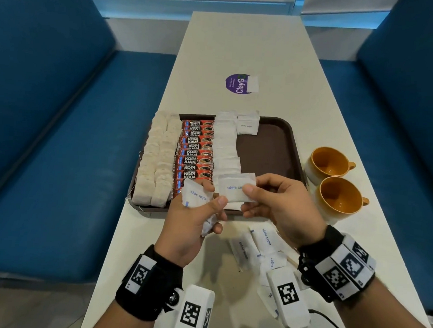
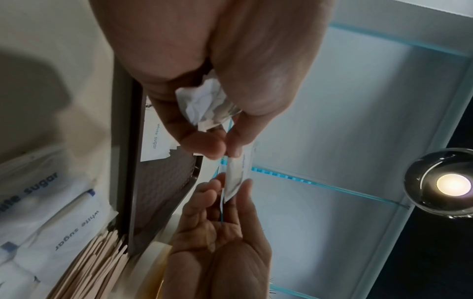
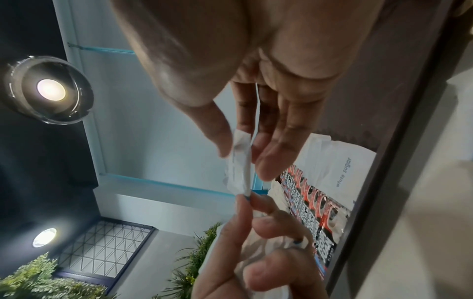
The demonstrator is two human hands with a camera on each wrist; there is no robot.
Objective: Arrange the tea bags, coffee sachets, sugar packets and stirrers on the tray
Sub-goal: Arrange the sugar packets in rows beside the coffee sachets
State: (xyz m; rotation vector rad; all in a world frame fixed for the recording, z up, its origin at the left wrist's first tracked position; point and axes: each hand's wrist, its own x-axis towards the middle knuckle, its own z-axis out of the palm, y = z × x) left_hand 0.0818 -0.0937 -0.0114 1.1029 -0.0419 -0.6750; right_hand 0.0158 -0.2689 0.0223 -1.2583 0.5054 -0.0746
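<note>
Two hands meet over the tray [image 1: 275, 121]: right hand [image 1: 281, 205] pinches one sugar packet [image 1: 234, 187]; left hand [image 1: 192, 222] clutches several packets [image 1: 196, 195].

Brown tray [image 1: 274, 146] holds tea bags [image 1: 155, 165] left, red coffee sachets [image 1: 196, 152], white sugar packets [image 1: 226, 144]; loose packets [image 1: 261, 244] and stirrers [image 2: 97, 269] near.

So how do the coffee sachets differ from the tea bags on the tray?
The coffee sachets are glossy red and black, printed KOPI JUAN, in one column; the tea bags are plain off-white, with thin strings, in two columns. Both lie in overlapping rows on the brown tray.
</note>
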